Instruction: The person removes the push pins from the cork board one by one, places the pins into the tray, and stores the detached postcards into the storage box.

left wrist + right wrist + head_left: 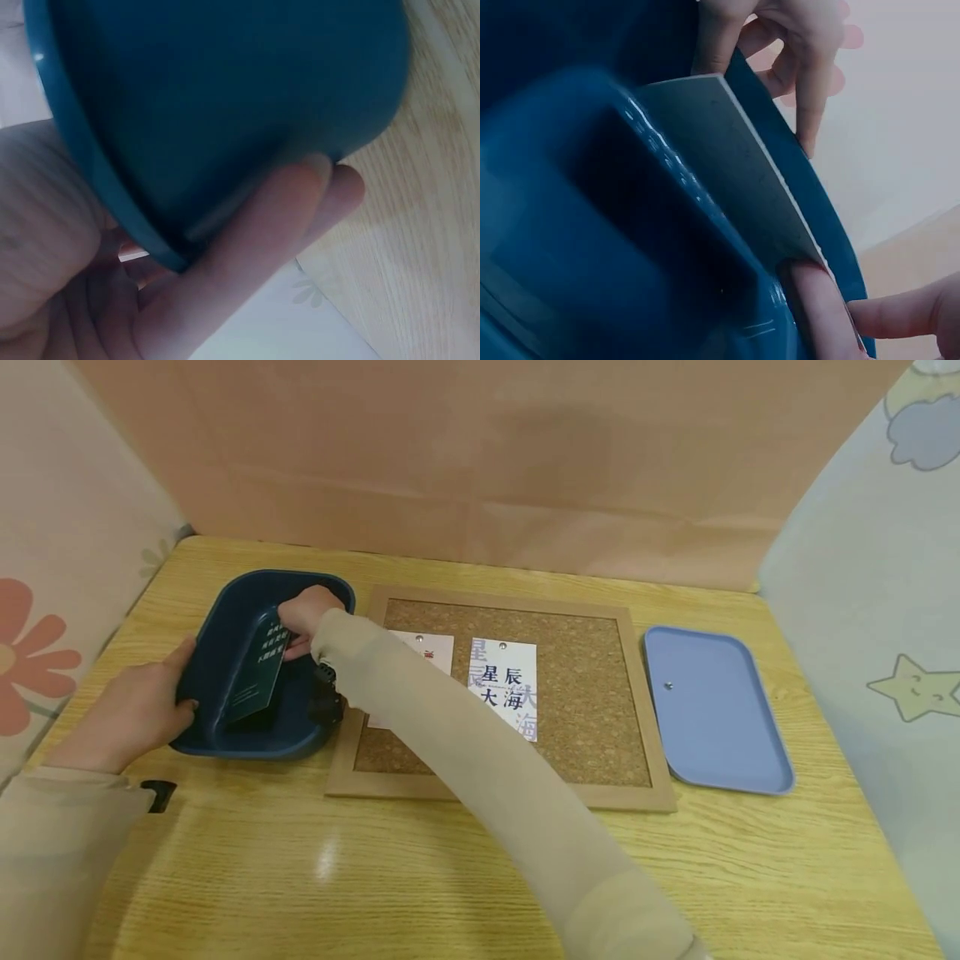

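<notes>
A dark blue basin (pixel 247 753) stands at the left of the table. My left hand (pixel 142 706) grips its left wall, thumb inside and fingers outside; the left wrist view shows this hand curled about the basin's edge (pixel 127 202). Inside the basin, my right hand (pixel 309 614) pinches the upper edge of a dark green card (pixel 258 672) with white lettering. The card leans at a tilt above the basin floor. From the right wrist view, the card's paler back (pixel 735 165) shows, with finger and thumb on either side of its edge.
Right of the basin lies a wood-framed corkboard (pixel 585 710). Pinned on it are a white card with blue characters (pixel 504 689) and another pale card (pixel 431 652), partly behind my right sleeve (pixel 480 785). A light blue tray (pixel 720 718) holds a small pin (pixel 669 686).
</notes>
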